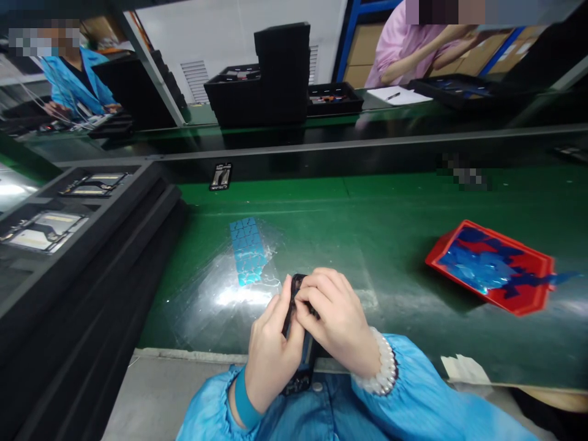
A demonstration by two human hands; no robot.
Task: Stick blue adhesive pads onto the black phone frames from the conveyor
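Observation:
In the head view a dark phone frame is tilted upright at the table's near edge, close to my body. My left hand is wrapped round it, with the thumb on its front and the fingers along its left side. At the frame's upper end my right hand is closed in a pinch against the surface. Whatever lies between those fingertips is hidden. Just beyond my hands, a sheet of blue stickers on clear film rests on the green table.
On the right stands a red bin with blue film scraps. Stacked black foam trays holding phone parts fill the left side. Another phone frame lies at the back. Two people work beyond the ledge, near black boxes.

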